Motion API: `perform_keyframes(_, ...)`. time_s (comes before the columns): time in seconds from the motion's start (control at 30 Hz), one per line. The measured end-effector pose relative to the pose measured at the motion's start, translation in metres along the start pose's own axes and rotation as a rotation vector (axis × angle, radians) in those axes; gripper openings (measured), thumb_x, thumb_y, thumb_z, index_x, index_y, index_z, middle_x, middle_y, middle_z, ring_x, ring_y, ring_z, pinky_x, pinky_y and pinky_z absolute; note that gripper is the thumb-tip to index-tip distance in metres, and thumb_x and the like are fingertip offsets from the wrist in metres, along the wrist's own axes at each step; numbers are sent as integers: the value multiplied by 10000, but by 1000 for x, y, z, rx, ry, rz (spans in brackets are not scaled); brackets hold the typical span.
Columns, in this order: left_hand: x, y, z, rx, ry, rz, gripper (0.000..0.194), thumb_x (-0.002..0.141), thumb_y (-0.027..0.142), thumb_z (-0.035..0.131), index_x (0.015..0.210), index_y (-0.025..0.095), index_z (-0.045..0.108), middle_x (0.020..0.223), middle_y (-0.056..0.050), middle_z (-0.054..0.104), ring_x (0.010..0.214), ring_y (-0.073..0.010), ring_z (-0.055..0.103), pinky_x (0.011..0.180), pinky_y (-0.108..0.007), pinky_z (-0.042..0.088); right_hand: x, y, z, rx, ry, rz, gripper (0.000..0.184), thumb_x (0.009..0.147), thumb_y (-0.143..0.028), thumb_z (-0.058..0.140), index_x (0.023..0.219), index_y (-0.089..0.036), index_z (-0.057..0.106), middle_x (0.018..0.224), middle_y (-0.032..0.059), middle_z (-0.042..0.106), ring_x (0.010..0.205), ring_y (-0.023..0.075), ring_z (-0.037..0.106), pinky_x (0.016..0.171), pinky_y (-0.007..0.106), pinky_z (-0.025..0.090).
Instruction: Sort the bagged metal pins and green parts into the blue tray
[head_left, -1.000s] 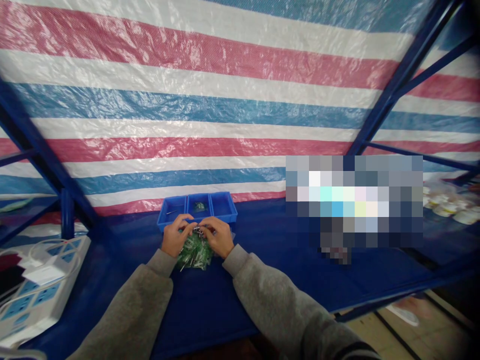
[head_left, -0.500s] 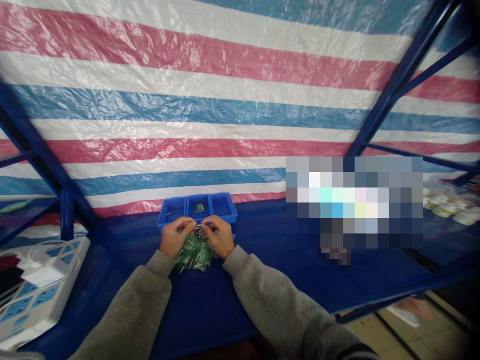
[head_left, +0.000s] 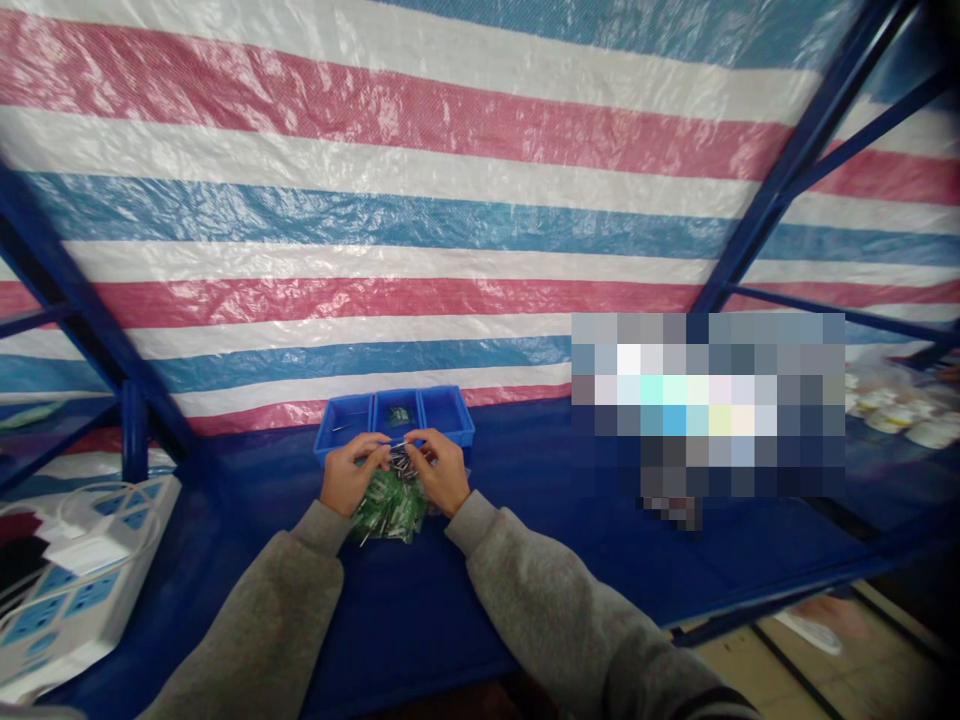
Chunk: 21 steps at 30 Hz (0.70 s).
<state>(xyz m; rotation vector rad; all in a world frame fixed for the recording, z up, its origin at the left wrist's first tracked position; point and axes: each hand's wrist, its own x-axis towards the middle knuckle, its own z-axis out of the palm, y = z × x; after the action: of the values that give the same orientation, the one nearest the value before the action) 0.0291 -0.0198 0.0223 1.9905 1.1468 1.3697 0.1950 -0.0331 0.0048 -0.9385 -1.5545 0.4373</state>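
Observation:
My left hand and my right hand face each other with fingertips pinched. Between them is a small, thin, shiny rod-like piece, too small to name more exactly; both hands grip an end of it. Just below lies a heap of small green and silvery metal parts on the blue table. Behind my fingers stands a blue tray with three compartments. A thin metal piece lies in its left compartment, a few green parts in the middle one.
A white power strip with blue sockets and a white plug with cables lies at the left. Blue metal posts frame the table. A striped tarp hangs behind. White containers stand far right; a pixelated area covers the right side.
Both hands stay in almost the same place. The fingertips have shifted slightly, and the thin piece between them now shows more clearly.

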Motion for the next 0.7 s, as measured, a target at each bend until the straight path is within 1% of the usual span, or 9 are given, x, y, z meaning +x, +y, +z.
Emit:
perform_keyframes(0.13, -1, 0, 1, -50, -33, -20, 220, 789, 339, 594, 915, 162, 626, 608, 2, 650, 524, -136, 618, 547, -238, 507, 0, 1, 1, 21, -13, -29, 160, 846, -240, 536, 963, -201, 637, 947, 43, 657, 724, 141, 605, 680, 245, 484)
perform_keyframes(0.3, -1, -1, 2, -124, -41, -58, 212, 777, 344, 610, 888, 163, 610, 609, 4, 637, 505, -129, 601, 518, -236, 497, -1, 4, 3, 65, -52, 7, 158, 848, -243, 534, 966, -207, 633, 885, 26, 659, 579, 115, 583, 615, 236, 484)
perform_keyframes(0.37, -1, 2, 2, -179, -51, -74, 224, 774, 352, 615, 892, 162, 596, 600, 7, 628, 491, -128, 591, 505, -237, 493, 0, 3, 4, 77, -55, 7, 155, 845, -241, 537, 962, -206, 632, 874, 22, 658, 563, 112, 576, 596, 230, 476)
perform_keyframes(0.43, -1, 7, 1, -237, -76, -93, 238, 784, 355, 605, 920, 161, 586, 597, 7, 625, 486, -131, 589, 504, -242, 493, 0, 2, 3, 61, -35, 5, 145, 843, -243, 537, 943, -203, 633, 844, 20, 659, 590, 122, 581, 606, 233, 469)
perform_keyframes(0.53, -1, 14, 0, -292, -103, -114, 250, 808, 355, 576, 956, 154, 585, 624, -4, 640, 511, -138, 604, 526, -250, 499, 1, 1, 2, 28, 17, 23, 152, 864, -253, 496, 924, -194, 623, 735, 9, 643, 627, 138, 587, 636, 239, 456)
perform_keyframes(0.63, -1, 14, 0, -300, -106, -127, 261, 810, 354, 573, 958, 140, 601, 670, -20, 656, 562, -140, 617, 566, -252, 504, 1, 3, 2, 36, 58, 55, 171, 881, -268, 461, 923, -187, 606, 661, -8, 608, 605, 130, 574, 619, 230, 443)
perform_keyframes(0.7, -1, 11, 1, -283, -98, -138, 270, 775, 348, 619, 941, 135, 620, 677, -24, 661, 594, -144, 622, 591, -253, 508, 1, 4, 2, 57, 74, 74, 175, 881, -281, 461, 932, -185, 597, 650, -15, 595, 587, 123, 563, 598, 223, 437)
